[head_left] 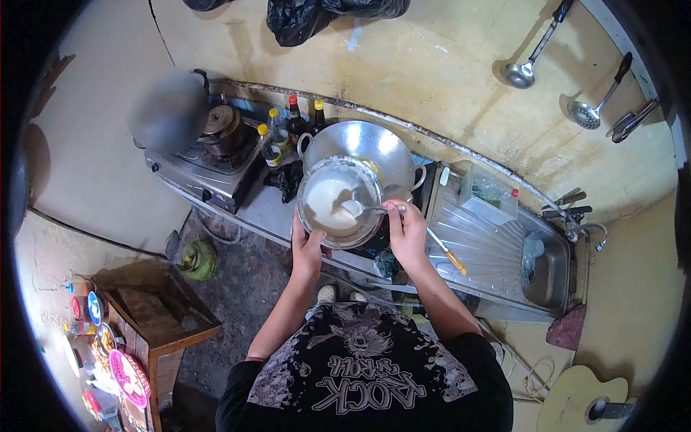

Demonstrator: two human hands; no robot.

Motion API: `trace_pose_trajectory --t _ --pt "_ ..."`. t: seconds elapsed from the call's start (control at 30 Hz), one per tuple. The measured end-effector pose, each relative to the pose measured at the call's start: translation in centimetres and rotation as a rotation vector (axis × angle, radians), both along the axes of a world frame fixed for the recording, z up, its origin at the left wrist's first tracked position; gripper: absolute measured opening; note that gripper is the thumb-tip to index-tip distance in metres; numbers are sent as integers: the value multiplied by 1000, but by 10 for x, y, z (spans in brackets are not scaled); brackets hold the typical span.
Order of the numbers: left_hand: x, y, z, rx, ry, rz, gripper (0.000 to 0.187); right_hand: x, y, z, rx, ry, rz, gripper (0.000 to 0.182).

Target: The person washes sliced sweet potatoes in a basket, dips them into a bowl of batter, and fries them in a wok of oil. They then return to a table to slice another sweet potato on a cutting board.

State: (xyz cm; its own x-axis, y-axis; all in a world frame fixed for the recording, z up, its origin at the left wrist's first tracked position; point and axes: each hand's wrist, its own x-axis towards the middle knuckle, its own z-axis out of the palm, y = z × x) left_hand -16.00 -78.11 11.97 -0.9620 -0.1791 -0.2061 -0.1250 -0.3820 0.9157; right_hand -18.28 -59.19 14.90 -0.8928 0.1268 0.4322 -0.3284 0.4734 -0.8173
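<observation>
My left hand (308,248) grips the lower left side of a bowl (310,232) of pale, creamy batter (324,204). In my right hand (407,229) is the handle of a spoon (354,208), its head in the batter. The bowl is held in front of a large two-handled metal wok (353,135) and hides part of it. Just right of the wok, a long utensil with an orange-brown handle (455,262) lies on the sink's drainboard.
Several bottles (295,121) stand left of the wok, beside a stove (209,176) with a dark pot (222,129). A plastic container (488,198) and sink basin (545,277) are at right. Ladles (520,74) hang on the wall. A wooden table (180,344) is lower left.
</observation>
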Motion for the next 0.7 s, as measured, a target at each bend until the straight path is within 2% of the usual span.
trace_pose_trajectory --t 0.2,0.43,0.57,0.7 --pt "3 2 2 -44 37 -31 74 23 -2 13 297 281 213 5" --pt "6 5 5 -56 21 -32 75 11 13 24 309 342 38 6" --pt "8 7 8 -80 35 -36 75 6 17 22 304 166 -34 7" --pt "8 6 11 -53 29 -46 75 3 15 6 101 80 -65 10"
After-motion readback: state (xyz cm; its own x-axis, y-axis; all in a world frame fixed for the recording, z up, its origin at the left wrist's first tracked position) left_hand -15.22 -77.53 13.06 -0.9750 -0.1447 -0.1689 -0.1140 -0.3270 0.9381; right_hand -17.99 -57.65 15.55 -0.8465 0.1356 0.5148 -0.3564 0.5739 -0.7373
